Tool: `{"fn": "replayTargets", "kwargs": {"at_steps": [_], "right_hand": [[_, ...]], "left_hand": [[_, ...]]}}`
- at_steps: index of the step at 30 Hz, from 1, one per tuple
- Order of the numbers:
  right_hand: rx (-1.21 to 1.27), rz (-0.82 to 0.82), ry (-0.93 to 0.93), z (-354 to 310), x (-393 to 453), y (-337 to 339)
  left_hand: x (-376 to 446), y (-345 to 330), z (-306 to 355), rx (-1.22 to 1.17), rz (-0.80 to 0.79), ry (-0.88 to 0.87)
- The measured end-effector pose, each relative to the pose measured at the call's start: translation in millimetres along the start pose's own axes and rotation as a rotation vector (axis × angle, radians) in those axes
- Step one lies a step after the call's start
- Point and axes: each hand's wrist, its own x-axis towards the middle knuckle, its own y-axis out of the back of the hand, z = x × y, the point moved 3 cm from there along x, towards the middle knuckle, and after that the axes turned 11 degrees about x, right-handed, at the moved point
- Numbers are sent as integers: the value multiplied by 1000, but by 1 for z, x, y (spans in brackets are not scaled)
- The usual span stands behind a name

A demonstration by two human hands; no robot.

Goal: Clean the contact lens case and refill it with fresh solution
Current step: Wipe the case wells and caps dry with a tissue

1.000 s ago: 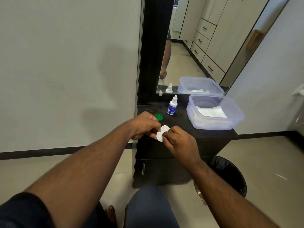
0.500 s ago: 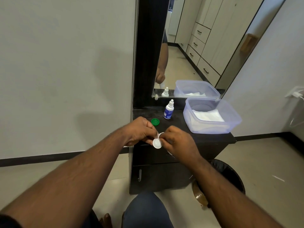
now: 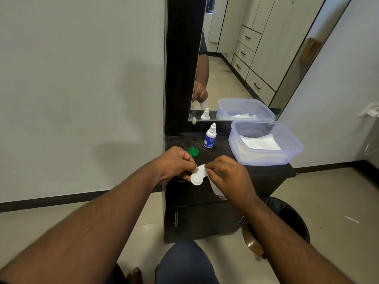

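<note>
I hold a white contact lens case [image 3: 198, 176] in front of the dark cabinet top [image 3: 264, 171], one round well facing me. My left hand [image 3: 174, 163] pinches its upper left part. My right hand [image 3: 227, 177] presses on the other end and also holds a white tissue [image 3: 215, 187] that hangs below the palm. A green cap [image 3: 193, 151] lies on the cabinet top behind my left hand. The small white solution bottle with a blue label [image 3: 210, 137] stands upright behind the cap, near the mirror.
A clear plastic tub [image 3: 287, 152] with white tissues inside stands at the right of the cabinet top. A mirror [image 3: 235, 58] rises behind it. A black-lined bin [image 3: 287, 218] stands on the floor to the right of the cabinet. My knee [image 3: 184, 263] is below.
The case has turned in my hands, so one round well now faces me more openly. The view has tilted slightly down and both hands sit a little lower.
</note>
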Motion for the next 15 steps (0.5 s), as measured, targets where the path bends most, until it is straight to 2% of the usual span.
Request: {"fn": "replayTargets", "kwargs": {"at_steps": [4, 9, 12, 15], "right_hand": [[111, 76, -55, 6, -2, -10], [51, 129, -79, 14, -20, -7], [256, 290, -214, 15, -19, 4], [319, 216, -192, 8, -10, 0]], "left_hand": [[-1, 0, 1, 8, 1, -13], [3, -1, -1, 29, 10, -24], [3, -2, -2, 20, 12, -30], [2, -2, -1, 10, 8, -44]]}}
